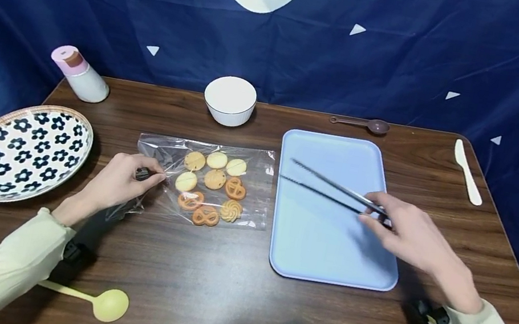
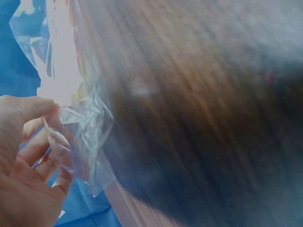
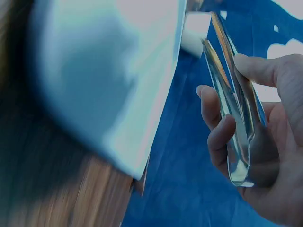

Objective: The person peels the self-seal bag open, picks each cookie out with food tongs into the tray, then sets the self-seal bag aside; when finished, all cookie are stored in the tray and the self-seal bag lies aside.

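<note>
Between thumb and fingers, my left hand (image 1: 123, 179) pinches the left end of a clear plastic bag (image 1: 259, 165). Crumpled film (image 2: 92, 123) bunches at those fingertips in the left wrist view. Several cookies show through the bag, round ones such as a chocolate-chip cookie (image 1: 215, 179), pretzel-shaped ones (image 1: 236, 188) and a swirled one (image 1: 231, 211). My right hand (image 1: 409, 232) grips metal tongs (image 1: 333, 185) over a light blue tray (image 1: 326, 255). The tips of the tongs stand apart and point left toward the bag, with nothing between them.
A flower-patterned plate (image 1: 26, 155) lies at the left, near a pink-capped bottle (image 1: 82, 75). Behind the bag stands a white bowl (image 1: 229, 102). A brown measuring spoon (image 1: 377, 126) and a white knife (image 1: 467, 172) lie at the back right, a yellow spoon (image 1: 110, 305) at the front left.
</note>
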Available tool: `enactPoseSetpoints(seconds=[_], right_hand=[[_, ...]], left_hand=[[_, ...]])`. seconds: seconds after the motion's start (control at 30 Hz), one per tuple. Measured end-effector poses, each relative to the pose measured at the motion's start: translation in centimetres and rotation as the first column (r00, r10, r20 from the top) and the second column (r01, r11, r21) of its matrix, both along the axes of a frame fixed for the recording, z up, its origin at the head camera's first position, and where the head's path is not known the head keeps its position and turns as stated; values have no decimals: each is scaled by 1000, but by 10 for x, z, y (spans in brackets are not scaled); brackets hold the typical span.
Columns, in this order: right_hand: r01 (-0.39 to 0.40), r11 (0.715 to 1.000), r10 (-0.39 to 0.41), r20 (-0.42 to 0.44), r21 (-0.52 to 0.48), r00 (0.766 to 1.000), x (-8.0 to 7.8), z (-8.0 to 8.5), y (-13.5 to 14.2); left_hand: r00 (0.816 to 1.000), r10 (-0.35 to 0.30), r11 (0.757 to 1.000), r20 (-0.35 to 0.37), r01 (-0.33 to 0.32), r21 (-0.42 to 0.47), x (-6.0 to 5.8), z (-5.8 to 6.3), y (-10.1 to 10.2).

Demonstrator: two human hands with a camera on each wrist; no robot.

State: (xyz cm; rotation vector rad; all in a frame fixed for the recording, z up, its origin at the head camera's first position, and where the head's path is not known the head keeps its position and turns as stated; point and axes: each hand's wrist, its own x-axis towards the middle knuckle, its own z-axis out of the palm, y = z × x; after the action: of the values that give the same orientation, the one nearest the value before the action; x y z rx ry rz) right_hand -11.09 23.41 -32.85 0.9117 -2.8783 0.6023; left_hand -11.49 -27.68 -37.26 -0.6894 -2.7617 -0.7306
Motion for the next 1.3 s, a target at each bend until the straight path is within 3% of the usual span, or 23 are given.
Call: enactPoseSetpoints(seconds=[0.13,0.43,0.87,1.3], right_hand=[[-86,996,84,33,40,996,-5,-4,-24],[-203,975,196,83,90,977,-14,-3,-61],[-178,971,162,106,162,981,-14,-1,-69],[-224,955,220,42,195,975,-12,-4,-83]], left_hand=[[1000,16,1000,20,-16,23,1,0,-2],[996,33,996,77,-40,81,3,5,-2],[998,7,997,70,-12,74,1,5,-2],[995,0,996,99,-9,86,2,3,-2]])
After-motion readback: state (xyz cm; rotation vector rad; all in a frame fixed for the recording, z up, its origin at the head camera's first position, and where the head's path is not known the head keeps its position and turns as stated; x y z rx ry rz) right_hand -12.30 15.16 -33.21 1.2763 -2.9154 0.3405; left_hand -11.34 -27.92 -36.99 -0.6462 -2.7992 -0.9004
